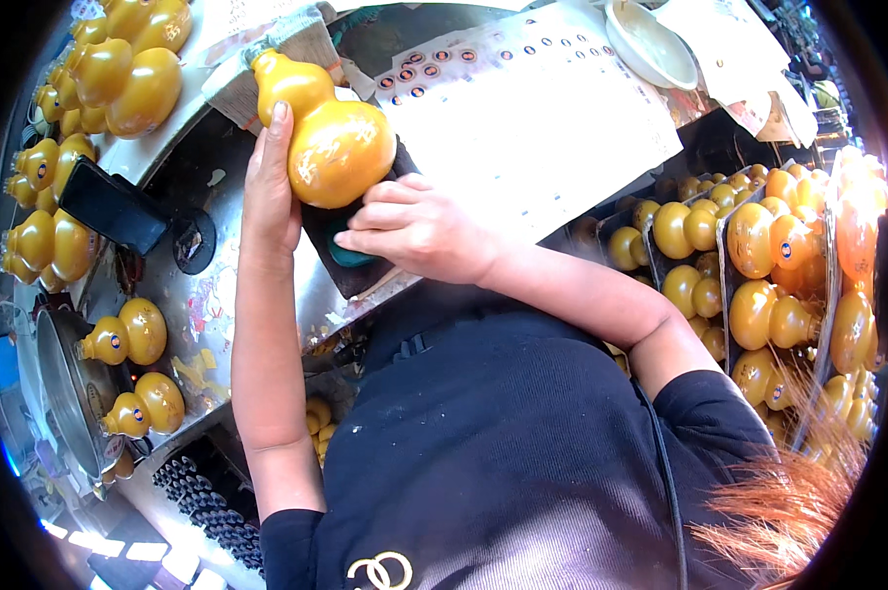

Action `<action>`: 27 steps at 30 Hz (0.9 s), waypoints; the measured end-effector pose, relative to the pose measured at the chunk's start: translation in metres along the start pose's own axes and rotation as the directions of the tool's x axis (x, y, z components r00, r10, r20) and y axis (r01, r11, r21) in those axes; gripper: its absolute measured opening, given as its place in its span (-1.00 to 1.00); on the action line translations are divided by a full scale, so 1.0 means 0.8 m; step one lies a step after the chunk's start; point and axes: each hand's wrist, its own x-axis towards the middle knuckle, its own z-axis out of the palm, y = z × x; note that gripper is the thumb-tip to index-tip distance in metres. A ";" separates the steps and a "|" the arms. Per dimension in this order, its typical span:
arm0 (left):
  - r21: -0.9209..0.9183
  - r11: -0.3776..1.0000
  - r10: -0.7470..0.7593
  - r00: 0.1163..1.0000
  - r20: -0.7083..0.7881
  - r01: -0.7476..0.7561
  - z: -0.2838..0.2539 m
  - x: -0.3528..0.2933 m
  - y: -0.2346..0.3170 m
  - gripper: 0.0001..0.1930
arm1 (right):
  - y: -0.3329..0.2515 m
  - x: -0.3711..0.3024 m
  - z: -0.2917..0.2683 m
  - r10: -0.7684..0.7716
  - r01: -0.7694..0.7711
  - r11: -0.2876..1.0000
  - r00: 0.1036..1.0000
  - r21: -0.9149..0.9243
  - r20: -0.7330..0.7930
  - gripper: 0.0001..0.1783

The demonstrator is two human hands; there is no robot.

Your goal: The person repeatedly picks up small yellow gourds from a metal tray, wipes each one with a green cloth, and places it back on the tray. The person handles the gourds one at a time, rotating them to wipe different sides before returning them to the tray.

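Note:
My left hand (272, 187) is wrapped round a glossy yellow gourd-shaped bottle (341, 152). The bottle is tilted, its narrow neck toward the upper left and its wide base toward me. Just below that base is my right hand (414, 226), its fingers curled and pressed together; whatever they may pinch is hidden. Under the fingertips lies a teal piece (350, 256) on a dark tray or pad (331, 265). A folded grey cloth (242, 88) lies behind the bottle's neck.
A white sheet of small round stickers (552, 128) covers the table ahead, with a white bowl (655, 44) at its far edge. Many similar bottles stand at left (139, 88) and in divided crates (753, 241) at right. A phone (114, 206) stands on a holder at left, near a metal pan (65, 383).

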 end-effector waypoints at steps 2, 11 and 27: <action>-0.068 0.997 0.027 0.999 0.024 -0.026 -0.004 -0.003 0.000 -0.32 | 0.000 -0.002 -0.003 0.054 -0.037 0.987 0.993 0.155 -0.107 -0.62; -0.120 0.987 0.095 0.992 -0.078 -0.104 0.005 -0.041 -0.010 -0.31 | 0.059 0.114 -0.061 0.216 -0.217 0.961 0.976 0.173 0.023 -0.71; -0.023 0.996 0.080 0.983 -0.164 -0.085 0.003 -0.045 -0.040 -0.43 | 0.094 0.017 -0.036 0.826 -0.584 0.313 0.557 0.749 0.090 -0.57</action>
